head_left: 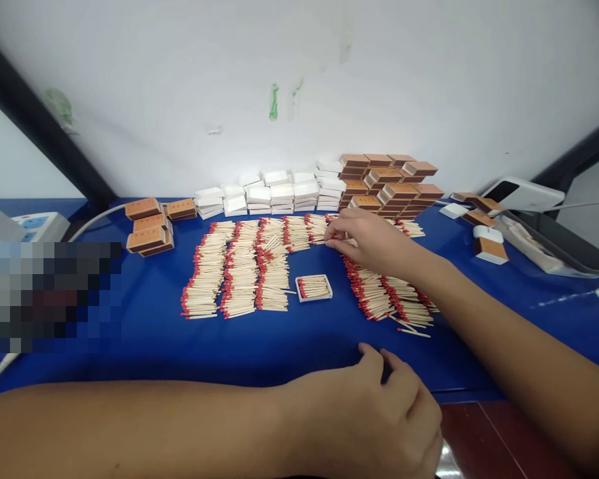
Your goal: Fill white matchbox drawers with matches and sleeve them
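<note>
Blue cloth covers the worktop (pixel 144 319), which runs up to a plain white wall with a few green smudges. Red-tipped matches (pixel 239 273) lie across the middle of the cloth in long neat rows, heads mostly pointing left, with a second, looser batch of matches (pixel 389 296) to the right. Between the two batches sits a small white tray (pixel 313 287), the inner drawer of a matchbox, partly filled with matches.

The person's right hand (pixel 367 241) reaches forward over the far end of the rows. Its thumb and fingertips (pixel 332 236) are pinched together on a few matches at the top of the pile, so the grip is closed on matches. The left hand (pixel 379 412) rests at the near edge of the worktop, forearm lying across the bottom of the view. Its fingers are curled in, and whether they hold anything cannot be told.

Along the wall stand stacks of white inner trays (pixel 274 193) and, to their right, a taller stack of brown matchbox sleeves (pixel 389 186). More brown matchboxes (pixel 150 226) sit at the far left, and a few more brown and white boxes (pixel 489 246) lie at the far right. A white power strip (pixel 34 225) sits at the left edge, beside a blurred patch.
</note>
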Tool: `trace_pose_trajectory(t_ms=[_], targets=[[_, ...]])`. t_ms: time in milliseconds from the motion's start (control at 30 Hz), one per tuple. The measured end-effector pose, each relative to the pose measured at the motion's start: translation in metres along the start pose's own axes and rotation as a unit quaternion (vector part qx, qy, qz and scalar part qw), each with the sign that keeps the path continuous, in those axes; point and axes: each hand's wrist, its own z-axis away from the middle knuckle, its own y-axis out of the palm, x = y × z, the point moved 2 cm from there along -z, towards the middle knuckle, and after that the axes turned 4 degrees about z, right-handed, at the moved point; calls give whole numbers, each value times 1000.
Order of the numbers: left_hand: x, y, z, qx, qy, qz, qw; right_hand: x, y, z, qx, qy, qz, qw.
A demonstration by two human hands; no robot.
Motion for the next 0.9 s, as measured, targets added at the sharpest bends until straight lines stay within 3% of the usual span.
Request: trace_pose_trajectory(t_ms=[400,600,900], targets=[[1,0,0,-4,-1,1,1000,5,6,-6,24,-11,-40,999],[0,1,0,-1,-4,5,1000,12,-5,-1,20,-10,-58,998],[2,0,-1,3,-6,13,1000,52,-29,22,94,-45,-126,987]])
